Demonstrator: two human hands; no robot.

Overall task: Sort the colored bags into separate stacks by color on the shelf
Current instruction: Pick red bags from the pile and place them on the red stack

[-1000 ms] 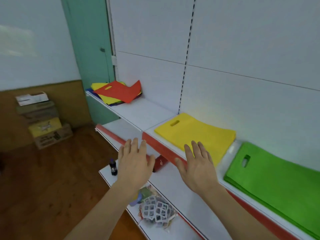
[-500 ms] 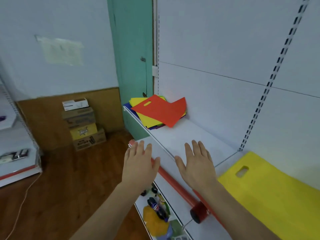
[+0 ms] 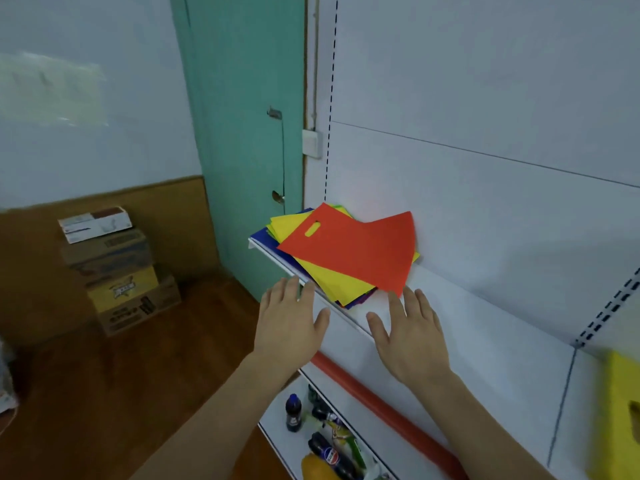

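Note:
A mixed pile of bags lies at the left end of the white shelf (image 3: 460, 320). A red bag (image 3: 360, 251) with a handle slot is on top, yellow bags (image 3: 332, 280) under it, blue ones (image 3: 263, 237) at the bottom. My left hand (image 3: 289, 323) hovers flat at the shelf's front edge, just below the pile. My right hand (image 3: 412, 334) hovers flat over the shelf, fingertips near the red bag's lower corner. Both hands hold nothing. A yellow stack (image 3: 618, 410) shows at the right edge.
A red price strip (image 3: 377, 403) runs along a lower shelf edge. Bottles (image 3: 293, 412) and packets sit on the shelf beneath. Stacked cardboard boxes (image 3: 117, 275) stand on the wooden floor by the left wall. A green door (image 3: 242, 133) is behind the shelf's end.
The view has swung left along the shelf, from the yellow and green stacks to the mixed pile. Both hands, still flat, have come close to that pile.

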